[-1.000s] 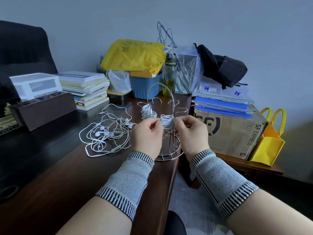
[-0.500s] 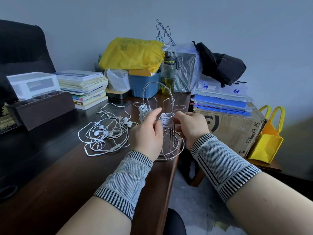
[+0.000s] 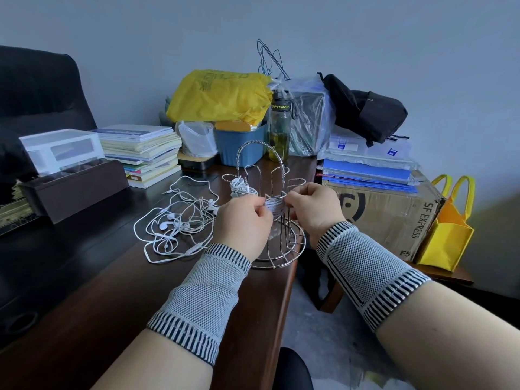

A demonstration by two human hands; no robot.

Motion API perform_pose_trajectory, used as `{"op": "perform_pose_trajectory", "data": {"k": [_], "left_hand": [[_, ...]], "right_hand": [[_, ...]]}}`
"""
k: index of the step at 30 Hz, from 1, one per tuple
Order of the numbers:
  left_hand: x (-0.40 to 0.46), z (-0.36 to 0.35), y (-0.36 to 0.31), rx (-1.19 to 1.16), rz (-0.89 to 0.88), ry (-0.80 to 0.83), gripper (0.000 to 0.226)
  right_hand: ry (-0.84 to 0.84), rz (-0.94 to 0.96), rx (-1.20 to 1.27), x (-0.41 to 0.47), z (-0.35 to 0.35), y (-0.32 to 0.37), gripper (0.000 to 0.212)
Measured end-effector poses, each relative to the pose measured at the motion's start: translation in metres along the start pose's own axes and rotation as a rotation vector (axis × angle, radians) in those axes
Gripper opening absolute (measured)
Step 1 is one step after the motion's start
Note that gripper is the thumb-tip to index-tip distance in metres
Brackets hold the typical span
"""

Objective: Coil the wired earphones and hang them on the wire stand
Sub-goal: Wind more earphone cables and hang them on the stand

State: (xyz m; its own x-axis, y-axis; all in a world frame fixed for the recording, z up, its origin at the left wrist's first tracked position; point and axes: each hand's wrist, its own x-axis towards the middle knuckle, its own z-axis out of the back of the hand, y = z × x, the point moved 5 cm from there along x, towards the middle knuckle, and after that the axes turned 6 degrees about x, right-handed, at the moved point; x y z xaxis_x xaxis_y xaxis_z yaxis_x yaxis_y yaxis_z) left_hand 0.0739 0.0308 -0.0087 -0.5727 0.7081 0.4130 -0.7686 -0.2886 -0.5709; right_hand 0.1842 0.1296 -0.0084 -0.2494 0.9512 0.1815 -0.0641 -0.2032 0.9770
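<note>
At the far left of the dark wooden bench [image 3: 84,299] stands a dark brown open organiser box [image 3: 76,190] with a white plastic drawer unit [image 3: 62,149] behind it, and next to these a stack of books and papers [image 3: 143,153]. Further right, a loose tangle of white wired earphones [image 3: 174,223] lies flat on the bench, well short of the stand. Behind it, on a far arm of the silver wire stand [image 3: 277,235], a finished bundle of white earphone cord [image 3: 239,187] already hangs. The left hand [image 3: 242,223] has its fingers curled in, pinching one side of a small white coil of earphone cord [image 3: 275,207] — the coil sits on a near arm of the stand, between the two hands. The right hand [image 3: 315,206] pinches the coil's other side, so both hands close on the same coil from opposite sides, nearly touching. Both wrists wear grey knitted wristbands with dark striped edges. The stand's round base rests near the bench's right edge. Past that edge sits a brown cardboard box [image 3: 391,218] topped with blue folders [image 3: 368,173], and at the far right a yellow felt bag [image 3: 447,232].
</note>
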Motion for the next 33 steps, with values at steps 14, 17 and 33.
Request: {"op": "perform_pose_trajectory", "data": {"k": [14,17,33], "left_hand": [[-0.011,0.001,0.013,-0.165,0.065,-0.085,0.024],[-0.012,0.003,0.01,-0.177,0.071,-0.075,0.022],[-0.018,0.019,0.024,-0.632,0.457,0.177,0.008]], "right_hand": [[0.025,0.821,-0.385,-0.038,-0.002,0.012,0.041],[0.024,1.041,-0.57,-0.043,-0.012,0.02,0.05],[0.054,1.058,-0.63,-0.039,-0.017,0.012,0.056]]}}
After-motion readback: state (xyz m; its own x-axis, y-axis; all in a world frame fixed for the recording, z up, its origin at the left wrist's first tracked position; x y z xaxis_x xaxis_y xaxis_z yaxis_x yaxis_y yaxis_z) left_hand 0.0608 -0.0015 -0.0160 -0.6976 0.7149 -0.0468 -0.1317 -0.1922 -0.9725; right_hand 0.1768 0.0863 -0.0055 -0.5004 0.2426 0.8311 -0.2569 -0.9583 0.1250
